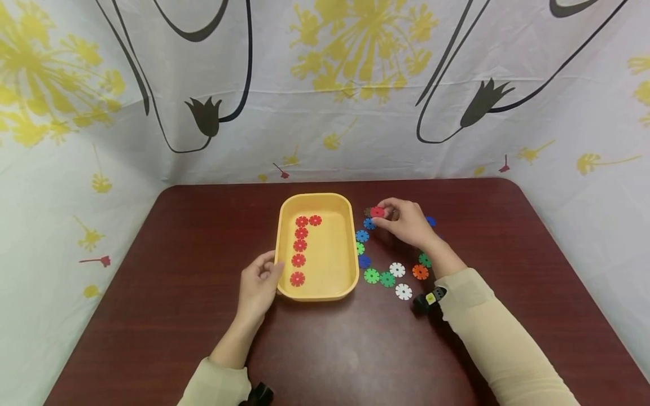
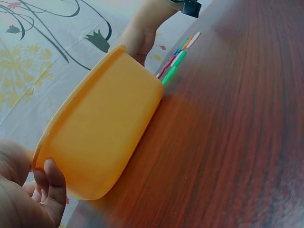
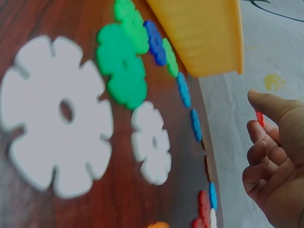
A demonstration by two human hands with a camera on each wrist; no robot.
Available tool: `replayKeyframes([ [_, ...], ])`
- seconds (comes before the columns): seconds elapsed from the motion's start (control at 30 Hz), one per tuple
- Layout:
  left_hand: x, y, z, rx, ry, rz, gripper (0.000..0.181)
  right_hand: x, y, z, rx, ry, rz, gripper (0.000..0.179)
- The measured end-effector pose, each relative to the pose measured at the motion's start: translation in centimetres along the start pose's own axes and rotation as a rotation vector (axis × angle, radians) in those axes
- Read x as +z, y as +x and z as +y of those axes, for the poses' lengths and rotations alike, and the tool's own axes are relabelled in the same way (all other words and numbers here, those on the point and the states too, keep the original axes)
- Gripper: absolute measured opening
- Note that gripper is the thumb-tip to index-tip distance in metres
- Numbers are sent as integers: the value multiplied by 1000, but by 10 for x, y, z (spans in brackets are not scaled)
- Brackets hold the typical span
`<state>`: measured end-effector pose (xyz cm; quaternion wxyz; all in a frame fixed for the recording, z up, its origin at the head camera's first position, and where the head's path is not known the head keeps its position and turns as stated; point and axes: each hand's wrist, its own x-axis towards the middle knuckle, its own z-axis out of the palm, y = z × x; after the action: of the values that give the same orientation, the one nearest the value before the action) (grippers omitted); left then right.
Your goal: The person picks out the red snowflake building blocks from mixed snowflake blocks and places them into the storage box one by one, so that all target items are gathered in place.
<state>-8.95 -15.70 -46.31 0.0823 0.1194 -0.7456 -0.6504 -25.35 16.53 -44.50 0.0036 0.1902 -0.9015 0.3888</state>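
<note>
A yellow tray (image 1: 330,262) lies on the table, with several red notched plastic discs (image 1: 299,246) in a column along its left side and one beside the top of the column. My left hand (image 1: 258,286) holds the tray's left rim near the front corner, thumb over the edge and fingers outside. Just off the tray's far right corner, my right hand (image 1: 410,223) pinches another red notched disc (image 1: 377,212) between thumb and fingertips. In the right wrist view this disc (image 3: 259,118) shows edge-on, raised off the tabletop.
Loose notched discs form a rough ring right of the tray, among them a white disc (image 1: 403,291), an orange disc (image 1: 420,272), a green disc (image 1: 387,279) and a blue disc (image 1: 362,235). A patterned cloth (image 1: 264,135) hangs behind the dark wooden table (image 1: 213,225).
</note>
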Motion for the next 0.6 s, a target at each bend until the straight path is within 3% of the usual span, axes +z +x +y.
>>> replayKeyframes([
  [0.33,1,0,-1,-9,29,15,34,7,7,-23,-95,51,21,39],
  [0.6,5,1,-4,18,93,51,36,19,12,-43,-145,109,6,34],
])
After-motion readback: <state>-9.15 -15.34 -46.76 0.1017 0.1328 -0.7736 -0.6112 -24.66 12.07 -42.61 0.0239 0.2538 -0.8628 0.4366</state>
